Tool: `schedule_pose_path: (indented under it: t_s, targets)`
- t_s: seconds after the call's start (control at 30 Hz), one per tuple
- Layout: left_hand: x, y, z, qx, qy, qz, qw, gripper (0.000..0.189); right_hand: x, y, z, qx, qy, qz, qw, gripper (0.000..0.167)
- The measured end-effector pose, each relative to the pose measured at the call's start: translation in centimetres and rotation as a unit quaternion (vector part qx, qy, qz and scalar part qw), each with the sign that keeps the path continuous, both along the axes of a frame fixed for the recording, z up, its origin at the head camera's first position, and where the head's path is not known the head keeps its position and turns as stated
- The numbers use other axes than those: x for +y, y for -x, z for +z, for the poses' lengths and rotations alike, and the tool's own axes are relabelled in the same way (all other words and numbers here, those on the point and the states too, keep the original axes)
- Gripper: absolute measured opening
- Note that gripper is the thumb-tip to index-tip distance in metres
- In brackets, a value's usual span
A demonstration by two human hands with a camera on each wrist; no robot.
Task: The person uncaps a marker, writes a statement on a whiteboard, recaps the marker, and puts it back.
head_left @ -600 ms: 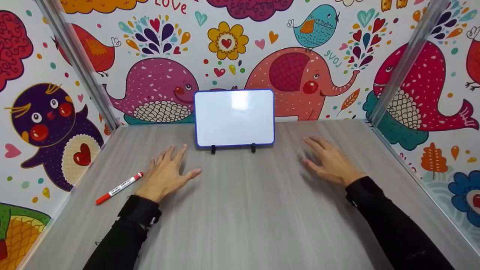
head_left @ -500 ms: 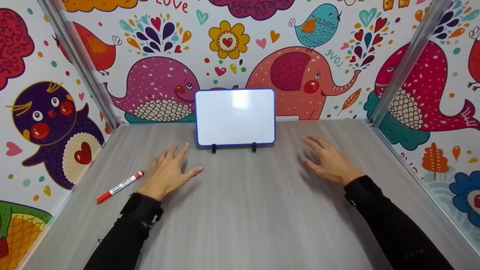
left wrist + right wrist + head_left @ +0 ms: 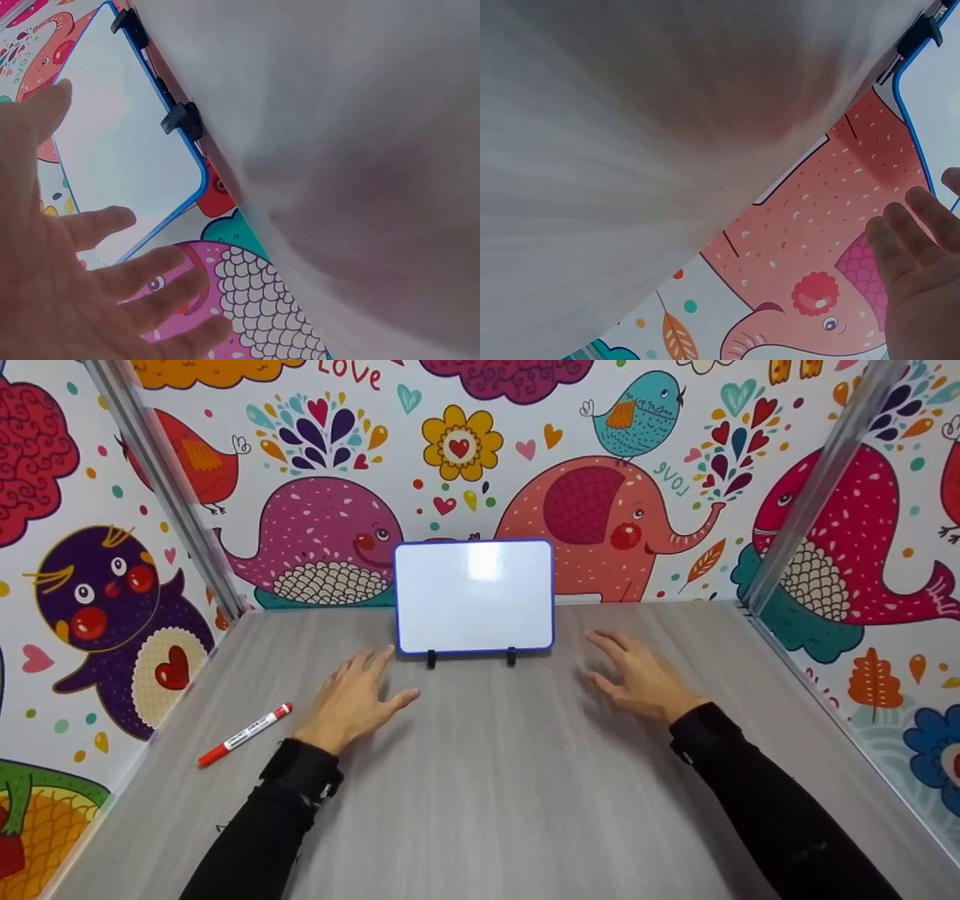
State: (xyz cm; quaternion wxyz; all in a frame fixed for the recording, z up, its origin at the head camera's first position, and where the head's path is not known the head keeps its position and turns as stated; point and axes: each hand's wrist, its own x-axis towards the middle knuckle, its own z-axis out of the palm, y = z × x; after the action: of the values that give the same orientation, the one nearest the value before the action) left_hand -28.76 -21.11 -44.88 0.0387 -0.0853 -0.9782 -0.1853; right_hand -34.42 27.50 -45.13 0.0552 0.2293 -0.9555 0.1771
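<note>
Empty left hand (image 3: 349, 705) and right hand (image 3: 643, 681), fingers apart, draw inward, now nearer the blue-rimmed rectangular whiteboard (image 3: 474, 598).

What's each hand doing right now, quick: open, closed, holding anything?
Left hand: open, holding nothing; the red marker lies beside it.
Right hand: open, holding nothing, apart from the whiteboard.

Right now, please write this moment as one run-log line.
left fingers: extended, empty | right fingers: extended, empty | whiteboard: standing, blank | red marker: lying on table
</note>
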Motion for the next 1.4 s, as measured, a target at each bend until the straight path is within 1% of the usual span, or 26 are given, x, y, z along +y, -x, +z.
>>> schedule_pose_path:
  t_s: [0.23,0.4,0.63,0.83,0.97,1.17,1.4]
  targets:
    - [1.0,0.8,0.2,0.003,-0.016,-0.015,0.9998,0.101,-1.7,0.5,0.0,-0.008,0.014,0.011,0.9998,0.082]
    - [1.5,1.3,0.3,0.014,-0.019,-0.023,0.9994,0.100,-2.8,1.0,0.1,0.006,0.017,0.026,0.9995,0.080]
    - [2.2,1.9,0.2,0.027,-0.019,-0.028,0.9991,0.095,-4.3,1.4,0.2,0.014,0.013,0.029,0.9994,0.078]
    - [3.0,2.2,0.1,0.017,-0.026,-0.029,0.9991,0.093,-5.4,1.8,0.2,0.012,0.028,0.041,0.9987,0.076]
    - [3.4,2.4,-0.2,0.013,-0.034,-0.029,0.9989,0.091,-6.1,2.1,-0.2,0.022,0.036,0.057,0.9975,0.073]
    - [4.0,2.7,-0.5,0.019,-0.037,-0.030,0.9987,0.088,-7.1,2.4,-0.6,0.028,0.046,0.068,0.9963,0.069]
    - [4.8,3.1,-0.5,0.016,-0.044,-0.030,0.9984,0.088,-8.5,2.8,-0.9,0.043,0.049,0.082,0.9945,0.064]
